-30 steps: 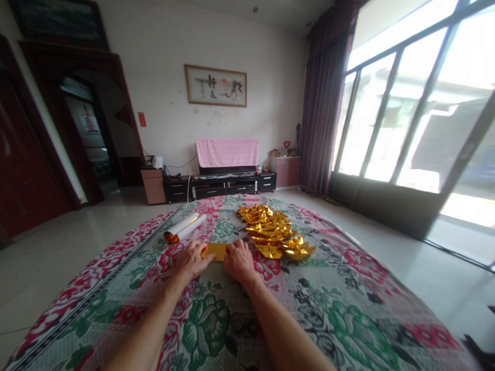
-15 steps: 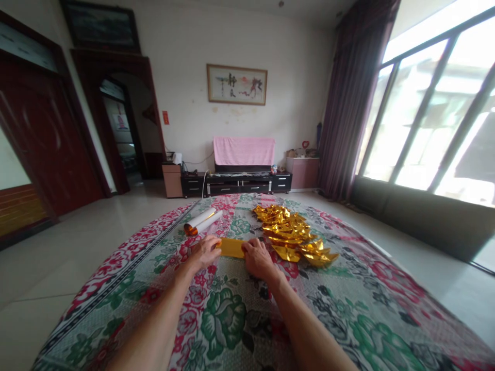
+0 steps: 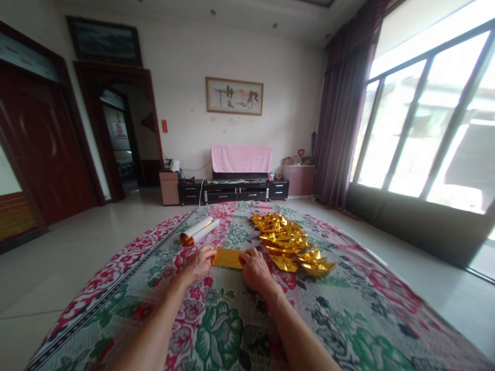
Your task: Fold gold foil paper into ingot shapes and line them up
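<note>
A folded strip of gold foil paper [image 3: 228, 258] stretches between my two hands, just over the tablecloth. My left hand [image 3: 200, 262] pinches its left end, fingers closed. At the other end, my right hand [image 3: 256, 268] grips the paper with curled fingers that partly cover it. To the right of my right hand lies a pile of folded gold paper ingots [image 3: 288, 238], shiny and boat-shaped. Beyond my left hand rests a roll of foil paper [image 3: 197, 231], white outside and gold inside.
The round table wears a flowered tablecloth [image 3: 222, 330] in red, green and grey. Past its far edge stands a low black cabinet [image 3: 228, 191], with a pink cloth [image 3: 242, 158] draped over something on top. A large window [image 3: 421, 123] and a purple curtain [image 3: 336, 123] are at the right.
The camera has tilted slightly upward, so everything sits lower in view. Both hands keep hold of the gold paper, with little visible change in their grip.
</note>
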The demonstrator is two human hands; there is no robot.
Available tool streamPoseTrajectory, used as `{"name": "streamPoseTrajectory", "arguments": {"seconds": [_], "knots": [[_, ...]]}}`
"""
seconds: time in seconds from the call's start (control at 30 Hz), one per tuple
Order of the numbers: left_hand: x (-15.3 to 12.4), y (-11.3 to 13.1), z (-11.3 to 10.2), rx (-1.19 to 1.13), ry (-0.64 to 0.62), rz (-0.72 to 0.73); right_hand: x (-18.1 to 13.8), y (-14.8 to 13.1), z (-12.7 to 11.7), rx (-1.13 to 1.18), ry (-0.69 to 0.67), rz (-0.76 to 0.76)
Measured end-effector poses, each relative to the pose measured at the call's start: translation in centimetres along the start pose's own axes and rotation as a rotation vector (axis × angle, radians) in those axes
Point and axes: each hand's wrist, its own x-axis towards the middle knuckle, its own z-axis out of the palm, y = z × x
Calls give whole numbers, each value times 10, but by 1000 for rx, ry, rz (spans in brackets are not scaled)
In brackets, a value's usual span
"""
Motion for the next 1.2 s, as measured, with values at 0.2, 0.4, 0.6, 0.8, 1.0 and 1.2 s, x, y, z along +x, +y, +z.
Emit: {"name": "streamPoseTrajectory", "arguments": {"seconds": [0.2, 0.4, 0.6, 0.8, 1.0, 1.2], "knots": [[1, 30, 0, 203, 25, -167, -4, -15, -1, -43, 89, 94], [-6, 49, 10, 383, 203, -103, -5, -19, 4, -88, 125, 119], [-5, 30, 3, 201, 99, -47, -1, -11, 1, -57, 43, 86], [-7, 31, 0, 150, 133, -46, -2, -10, 3, -36, 101, 56], [-8, 45, -4, 236, 160, 105, -5, -11, -1, 12, 151, -50], [-8, 62, -12, 262, 119, 237, -5, -9, -2, 50, 99, -86]]}}
